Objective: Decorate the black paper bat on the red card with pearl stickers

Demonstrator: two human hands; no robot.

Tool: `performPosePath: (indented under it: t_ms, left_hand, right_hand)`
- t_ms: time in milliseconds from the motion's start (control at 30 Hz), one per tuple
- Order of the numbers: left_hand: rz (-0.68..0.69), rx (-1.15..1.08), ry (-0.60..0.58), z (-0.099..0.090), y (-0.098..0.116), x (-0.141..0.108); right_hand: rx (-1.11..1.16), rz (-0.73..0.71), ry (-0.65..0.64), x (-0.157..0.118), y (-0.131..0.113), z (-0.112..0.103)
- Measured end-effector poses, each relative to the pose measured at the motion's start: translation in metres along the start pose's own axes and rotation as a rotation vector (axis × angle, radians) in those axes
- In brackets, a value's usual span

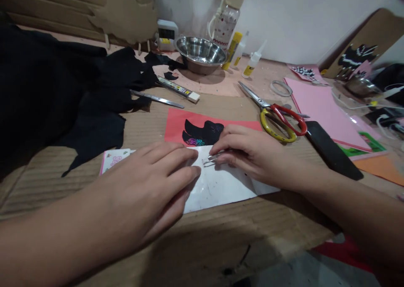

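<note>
My right hand (243,152) is closed on a pair of small silver tweezers (209,159), held between thumb and fingers with the tips pointing left. The tips are just above or on a white sheet (221,190); I cannot tell whether they grip anything. My left hand (158,173) rests on the sheet's left part, fingers stretched out and fingertips close to the tweezers. Behind the sheet lies a red paper (240,124) bearing a black cut-out shape (202,131) with a patch of shiny multicoloured glitter. My right fingers cover the cut-out's right end.
Red-and-yellow-handled scissors (274,114) lie right of the red paper. A cutter knife (178,89) and a metal strip (158,98) lie behind left, beside black fabric (101,97). At the back stand a steel bowl (202,55) and glue bottles (252,64). Pink sheets (325,110) lie right.
</note>
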State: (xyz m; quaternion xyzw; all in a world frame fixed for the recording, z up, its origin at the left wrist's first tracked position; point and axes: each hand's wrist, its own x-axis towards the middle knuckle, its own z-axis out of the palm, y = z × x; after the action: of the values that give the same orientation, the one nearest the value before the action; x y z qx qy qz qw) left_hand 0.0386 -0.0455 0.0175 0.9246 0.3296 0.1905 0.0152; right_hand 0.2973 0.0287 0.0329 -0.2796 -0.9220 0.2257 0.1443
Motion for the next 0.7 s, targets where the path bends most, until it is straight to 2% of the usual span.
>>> performPosePath:
  t_ms: [100,300,700]
  left_hand:
    - [0.008,-0.009,-0.004,-0.0003,0.0,0.0001]
    - [0.013,-0.044,-0.005,-0.0008,-0.0003,0.0009]
    - [0.019,-0.044,0.001,-0.0003,-0.0016,0.0015]
  right_hand:
    - [-0.026,-0.029,-0.056,-0.0016,-0.0005,-0.0013]
    - [-0.047,-0.031,-0.075,-0.0001,0.0005,-0.0018]
    - [-0.048,-0.059,-0.053,0.0004,0.0009,0.0004]
